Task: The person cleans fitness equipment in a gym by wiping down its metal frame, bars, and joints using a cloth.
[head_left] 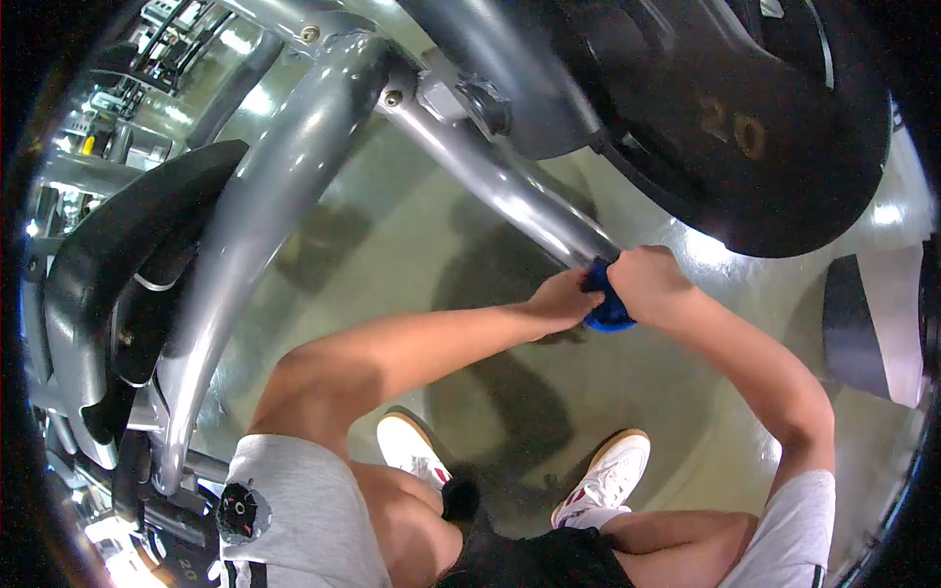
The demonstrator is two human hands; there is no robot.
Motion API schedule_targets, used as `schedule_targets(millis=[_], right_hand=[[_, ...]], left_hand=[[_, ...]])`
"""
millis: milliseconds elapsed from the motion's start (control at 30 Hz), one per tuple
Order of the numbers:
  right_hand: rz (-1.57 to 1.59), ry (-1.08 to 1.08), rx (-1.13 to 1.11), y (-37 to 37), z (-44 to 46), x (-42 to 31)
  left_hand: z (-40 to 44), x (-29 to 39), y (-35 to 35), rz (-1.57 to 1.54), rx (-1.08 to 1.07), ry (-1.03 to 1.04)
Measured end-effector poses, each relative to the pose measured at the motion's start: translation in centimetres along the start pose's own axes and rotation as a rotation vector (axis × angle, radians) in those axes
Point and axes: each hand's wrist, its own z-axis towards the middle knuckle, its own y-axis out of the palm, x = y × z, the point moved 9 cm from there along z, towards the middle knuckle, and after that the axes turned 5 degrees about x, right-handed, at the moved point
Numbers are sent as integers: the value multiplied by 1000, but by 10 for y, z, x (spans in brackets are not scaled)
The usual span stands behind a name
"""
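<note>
A bunched blue cloth (610, 312) is at the lower end of a silver metal tube (500, 191) on a gym machine. My left hand (569, 302) grips the cloth from the left, its fingers closed against it. My right hand (652, 284) is closed on the cloth's other side, near the tube's end. The two hands are close together, with the blue cloth showing between them. They cover part of the cloth and the end of the tube.
A black weight plate (774, 167) marked 20 hangs at upper right, just above my right hand. A thick grey frame tube (265, 216) and a black padded part (88, 284) stand at left. My white shoes (608, 470) are on the shiny floor. A grey and black base (877, 328) is at right.
</note>
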Motion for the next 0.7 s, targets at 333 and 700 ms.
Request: schedule_targets(millis=[333,700], right_hand=[[1105,184,183,-26,6,27],[2153,375,-125,3,14,-20]], left_hand=[[-16,38,-125,-304,126,47],[-64,55,-116,-838,-191,-57]])
